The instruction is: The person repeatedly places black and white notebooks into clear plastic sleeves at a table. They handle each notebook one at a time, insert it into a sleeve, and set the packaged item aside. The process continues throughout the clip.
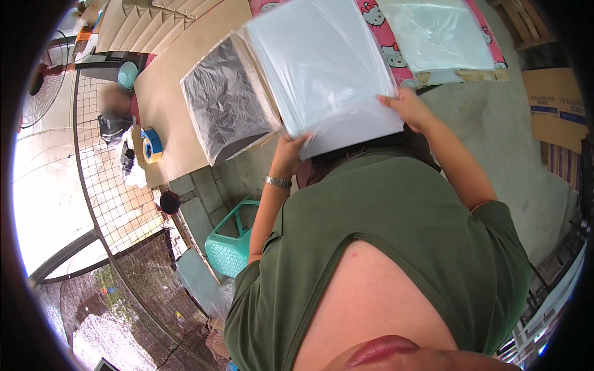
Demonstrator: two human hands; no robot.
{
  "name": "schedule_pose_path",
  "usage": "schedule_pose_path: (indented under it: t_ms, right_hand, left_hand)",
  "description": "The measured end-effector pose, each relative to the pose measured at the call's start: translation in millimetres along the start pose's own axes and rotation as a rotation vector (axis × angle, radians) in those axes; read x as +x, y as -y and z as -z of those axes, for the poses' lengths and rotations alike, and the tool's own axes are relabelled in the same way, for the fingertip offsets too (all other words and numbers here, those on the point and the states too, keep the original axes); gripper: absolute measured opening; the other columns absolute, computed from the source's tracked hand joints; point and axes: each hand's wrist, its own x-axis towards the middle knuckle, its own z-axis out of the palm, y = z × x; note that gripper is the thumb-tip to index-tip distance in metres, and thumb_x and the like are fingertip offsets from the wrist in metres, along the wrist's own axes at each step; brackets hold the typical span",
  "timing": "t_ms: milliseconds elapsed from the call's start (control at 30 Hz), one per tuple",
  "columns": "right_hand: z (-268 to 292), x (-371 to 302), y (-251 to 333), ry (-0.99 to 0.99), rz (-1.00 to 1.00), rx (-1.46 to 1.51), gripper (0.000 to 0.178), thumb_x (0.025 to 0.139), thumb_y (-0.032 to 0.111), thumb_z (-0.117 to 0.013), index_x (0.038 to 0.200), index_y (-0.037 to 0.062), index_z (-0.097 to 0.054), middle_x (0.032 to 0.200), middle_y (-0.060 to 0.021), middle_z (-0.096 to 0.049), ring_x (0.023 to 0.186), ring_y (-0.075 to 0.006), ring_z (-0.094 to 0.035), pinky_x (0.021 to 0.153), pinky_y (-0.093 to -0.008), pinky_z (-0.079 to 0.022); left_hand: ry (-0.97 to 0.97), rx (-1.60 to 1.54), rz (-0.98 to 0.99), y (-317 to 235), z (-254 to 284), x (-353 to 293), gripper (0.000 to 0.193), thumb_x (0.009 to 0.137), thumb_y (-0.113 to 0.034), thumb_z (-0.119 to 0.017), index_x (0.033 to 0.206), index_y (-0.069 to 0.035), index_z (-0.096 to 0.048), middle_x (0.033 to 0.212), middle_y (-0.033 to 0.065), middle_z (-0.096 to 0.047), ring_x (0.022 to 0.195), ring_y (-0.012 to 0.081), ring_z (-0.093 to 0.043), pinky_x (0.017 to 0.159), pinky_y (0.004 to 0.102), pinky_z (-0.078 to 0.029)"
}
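Plastic-wrapped white sheet [328, 68], left hand [289, 153] and right hand [411, 110] in closed grips at opposite sides

And here we are in what looks like a small packing workshop, with plastic-wrapped sheets [322, 68] at a bench [164, 102] topped in brown board, and tape rolls [150, 146] right there at its edge! Cardboard [555, 99] stands off to the right, a wire-mesh screen [102, 191] and a fan [42, 86] line the left, and bare concrete floor [495, 136] runs below.
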Motion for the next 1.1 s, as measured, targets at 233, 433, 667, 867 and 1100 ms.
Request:
schedule_pose_path:
  t_ms: [233,433,667,867,1100]
  right_hand:
    - [9.7,-51.2,-30.6,0.136,-0.136,0.034,0.034,0.085,0.017,-0.064,0.113,0.0007,-0.053,0.099,-0.0071,-0.061,0.087,-0.0142,-0.057,0.072,-0.0286,-0.049]
    - [15.7,-65.0,-25.3,0.131,-0.197,-0.140,0.021,0.084,0.016,-0.063,0.100,0.0048,-0.055,0.079,0.0005,-0.058,0.061,-0.0068,-0.052,0.051,-0.0202,-0.041]
    - [11.1,-50.0,-25.0,0.077,-0.130,-0.173,0.019,0.085,0.015,-0.061,0.098,0.0034,-0.055,0.073,0.0003,-0.055,0.055,-0.0067,-0.050,0.048,-0.0209,-0.040]
    - [15.4,-47.0,-31.7,0.067,-0.134,-0.128,0.018,0.087,0.013,-0.059,0.100,0.0022,-0.054,0.074,-0.0009,-0.055,0.055,-0.0083,-0.052,0.048,-0.0210,-0.040]
    - [13.4,-48.4,-27.2,0.090,-0.125,-0.125,0.021,0.087,0.012,-0.057,0.104,0.0001,-0.053,0.081,-0.0048,-0.059,0.057,-0.0104,-0.057,0.047,-0.0223,-0.044]
  left_hand:
    - [0.142,0.023,0.270,36.7,13.1,-51.1,0.020,0.085,-0.012,-0.062,0.099,0.001,-0.059,0.084,0.0078,-0.066,0.073,0.0130,-0.062,0.069,0.0303,-0.050]
    - [0.042,0.278,0.118,25.6,64.7,-59.6,0.020,0.080,-0.014,-0.064,0.095,0.000,-0.060,0.082,0.0078,-0.066,0.067,0.0135,-0.060,0.061,0.0257,-0.047]
    - [-1.193,0.162,-0.555,-28.9,250.5,13.7,0.043,0.079,-0.020,-0.063,0.113,0.003,-0.051,0.106,0.0153,-0.056,0.091,0.0231,-0.055,0.071,0.0334,-0.047]
    - [-0.913,0.225,0.099,-37.5,244.4,20.5,0.069,0.078,-0.034,-0.070,0.126,0.006,-0.040,0.122,0.0215,-0.048,0.093,0.0330,-0.054,0.070,0.0420,-0.048]
    - [-0.468,-0.287,-0.107,30.1,230.5,-18.8,0.030,0.088,-0.007,-0.056,0.115,-0.002,-0.044,0.106,0.0089,-0.055,0.075,0.0170,-0.058,0.064,0.0286,-0.055]
